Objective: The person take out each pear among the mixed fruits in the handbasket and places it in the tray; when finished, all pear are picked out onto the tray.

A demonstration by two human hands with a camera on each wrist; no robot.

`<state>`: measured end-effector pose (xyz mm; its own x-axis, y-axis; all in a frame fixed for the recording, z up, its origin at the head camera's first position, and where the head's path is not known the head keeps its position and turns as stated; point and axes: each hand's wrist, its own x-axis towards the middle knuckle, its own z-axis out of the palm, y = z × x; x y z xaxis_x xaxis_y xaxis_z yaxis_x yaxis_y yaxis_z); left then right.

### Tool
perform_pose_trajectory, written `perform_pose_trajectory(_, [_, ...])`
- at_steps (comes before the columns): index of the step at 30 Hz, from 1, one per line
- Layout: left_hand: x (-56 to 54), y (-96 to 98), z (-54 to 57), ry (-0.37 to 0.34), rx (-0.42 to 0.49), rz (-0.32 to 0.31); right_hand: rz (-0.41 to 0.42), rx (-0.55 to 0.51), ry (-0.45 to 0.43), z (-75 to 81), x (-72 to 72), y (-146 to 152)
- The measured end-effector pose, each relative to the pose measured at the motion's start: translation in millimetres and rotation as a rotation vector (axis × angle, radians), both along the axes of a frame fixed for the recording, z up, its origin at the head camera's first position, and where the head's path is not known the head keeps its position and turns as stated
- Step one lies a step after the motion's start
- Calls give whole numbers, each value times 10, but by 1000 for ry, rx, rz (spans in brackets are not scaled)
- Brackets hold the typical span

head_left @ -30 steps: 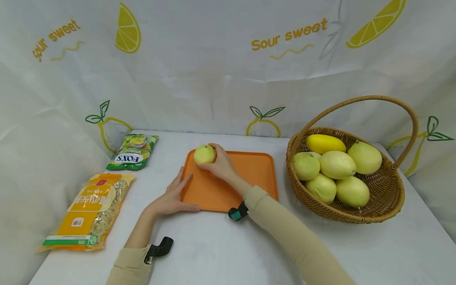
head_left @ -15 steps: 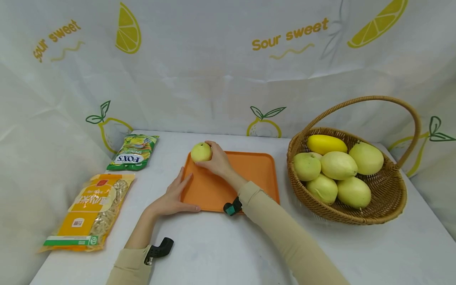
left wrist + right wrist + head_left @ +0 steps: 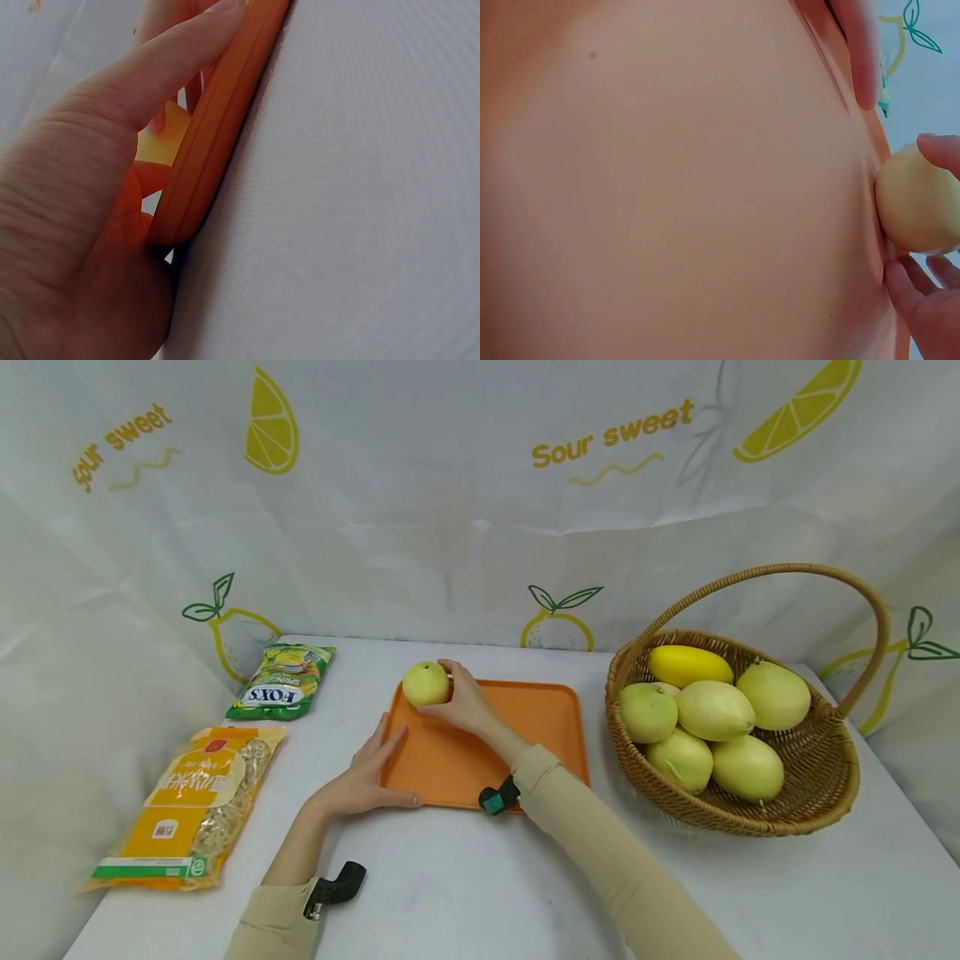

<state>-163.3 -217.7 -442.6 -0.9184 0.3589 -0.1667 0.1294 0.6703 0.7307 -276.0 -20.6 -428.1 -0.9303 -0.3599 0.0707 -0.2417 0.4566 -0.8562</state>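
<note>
A round, pale yellow-green fruit (image 3: 425,683) with a small stem dimple sits at the far left corner of the orange tray (image 3: 517,727). My right hand (image 3: 467,702) grips it from the right, thumb on the near side and fingers behind. The right wrist view has the fruit (image 3: 919,202) right at the tray's surface, between thumb and fingers. At the tray's near left corner, my left hand (image 3: 363,781) lies spread, fingers at the left edge and thumb along the front edge. That thumb (image 3: 172,64) presses against the rim in the left wrist view.
To the right stands a wicker basket (image 3: 817,777) with a tall handle, holding several pale green fruits (image 3: 715,710) and a bright yellow oblong one (image 3: 690,666). Along the left lie a green FOX'S bag (image 3: 281,682) and an orange noodle-like packet (image 3: 187,810). A printed cloth (image 3: 420,527) hangs behind.
The right hand with the fruit has shifted slightly left, then settled a little back toward the right and nearer. The left hand has stayed at the tray's corner.
</note>
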Motion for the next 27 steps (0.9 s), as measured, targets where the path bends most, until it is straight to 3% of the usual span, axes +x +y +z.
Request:
perform_pose_trajectory(8, [-1, -4, 0, 7, 5, -3, 9, -70, -46, -20, -5, 47])
perform_pose_trajectory(18, [-15, 17, -34, -3, 0, -4, -4, -80, -76, 25, 28, 96])
perform_pose_trajectory(27, [-17, 2, -40, 2, -9, 2, -109, -165, -175, 84, 122, 162])
